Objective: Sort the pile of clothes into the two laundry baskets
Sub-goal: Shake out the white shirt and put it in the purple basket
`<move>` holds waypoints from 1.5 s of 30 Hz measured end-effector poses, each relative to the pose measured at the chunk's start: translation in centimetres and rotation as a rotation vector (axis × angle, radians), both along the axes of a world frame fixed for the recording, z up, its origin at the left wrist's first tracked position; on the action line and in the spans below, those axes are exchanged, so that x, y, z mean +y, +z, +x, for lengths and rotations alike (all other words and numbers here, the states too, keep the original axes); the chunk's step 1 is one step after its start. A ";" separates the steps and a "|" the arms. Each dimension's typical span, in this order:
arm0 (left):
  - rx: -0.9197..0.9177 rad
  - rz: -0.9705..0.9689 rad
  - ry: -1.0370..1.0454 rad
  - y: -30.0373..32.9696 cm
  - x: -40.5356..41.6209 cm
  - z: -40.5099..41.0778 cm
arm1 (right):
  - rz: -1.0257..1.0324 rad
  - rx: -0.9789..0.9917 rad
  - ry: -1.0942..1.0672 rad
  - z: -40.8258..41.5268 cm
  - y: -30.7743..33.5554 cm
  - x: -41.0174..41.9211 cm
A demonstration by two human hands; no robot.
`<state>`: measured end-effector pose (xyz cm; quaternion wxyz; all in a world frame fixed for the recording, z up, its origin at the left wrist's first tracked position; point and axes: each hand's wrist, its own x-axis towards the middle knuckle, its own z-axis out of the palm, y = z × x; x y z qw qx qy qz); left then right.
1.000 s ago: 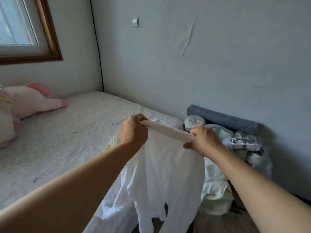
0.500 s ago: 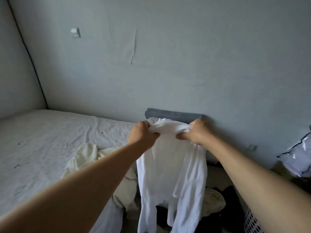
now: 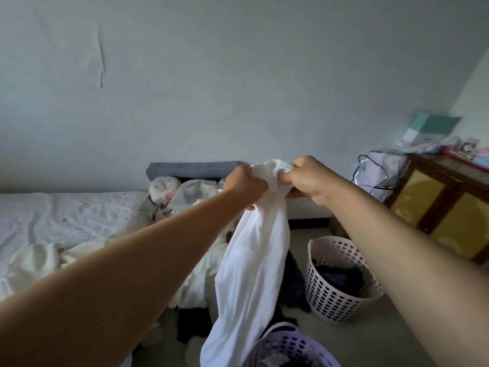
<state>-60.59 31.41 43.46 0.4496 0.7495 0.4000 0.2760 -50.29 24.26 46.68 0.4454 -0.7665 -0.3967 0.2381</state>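
We hold the white garment (image 3: 251, 260) up at arm's length, our left hand (image 3: 244, 185) and right hand (image 3: 308, 178) each with a clenched grip on its bunched top edge, the cloth hanging straight down between our forearms. At five o'clock from it stands the white perforated basket (image 3: 341, 308) (dark clothes lie inside), and at six o'clock the purple basket (image 3: 291, 345) shows its rim. The pale pile (image 3: 79, 255) lies on the bed (image 3: 53, 215) at nine o'clock.
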 end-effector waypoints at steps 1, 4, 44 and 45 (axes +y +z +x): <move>-0.005 -0.004 -0.029 0.1 -0.9 1.0 | -0.001 -0.003 -0.004 0.7 0.1 -0.9; 0.001 -0.023 -0.108 0.1 -3.9 4.0 | -0.004 -0.035 -0.063 3.4 -0.1 -3.7; 0.876 -0.106 -0.522 -25.4 -11.7 9.9 | -0.554 0.227 0.009 9.9 -29.9 -11.8; 0.862 -0.122 -0.503 -25.3 -11.4 9.7 | -0.550 0.234 0.010 9.6 -29.5 -11.3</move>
